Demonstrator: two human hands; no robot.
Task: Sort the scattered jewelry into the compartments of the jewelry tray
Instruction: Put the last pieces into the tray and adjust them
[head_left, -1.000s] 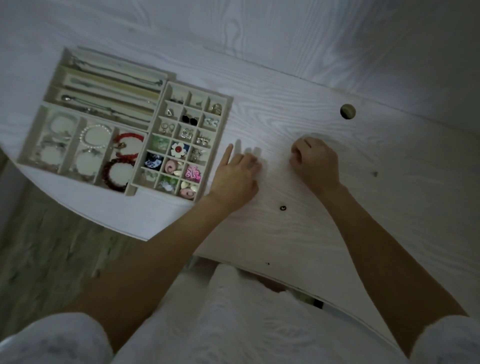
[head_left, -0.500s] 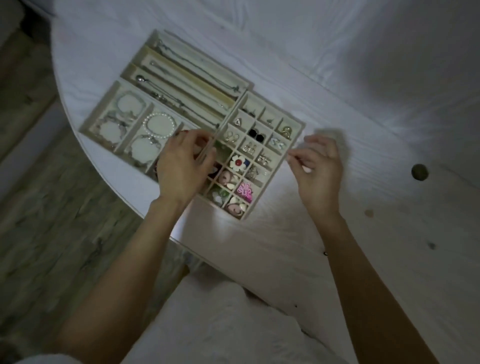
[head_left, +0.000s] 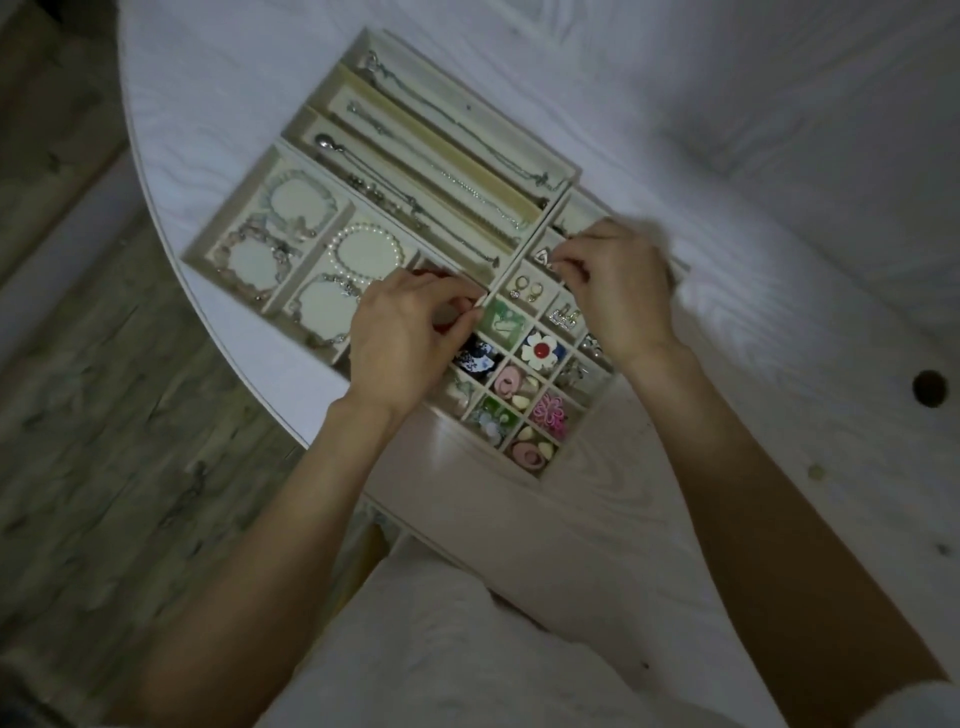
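A beige jewelry tray lies on the white table, near its curved edge. Necklaces fill the long slots, a pearl bracelet and other bracelets the larger sections. A red and white flower piece and other small items sit in the small grid. My left hand hovers over the red bracelet section, thumb and forefinger pinching at the divider wall beside the green compartment. My right hand is curled over the earring compartments, fingertips pinched on a small piece that stays mostly hidden.
The white wood-grain table stretches right of the tray and has a round cable hole. Its curved edge runs just left of and below the tray, with grey plank floor beyond. My white-clothed lap is below.
Both hands left the bare table right of the tray and moved onto the tray. The right hand came in with its fingertips pinched and now sits over the earring compartments.
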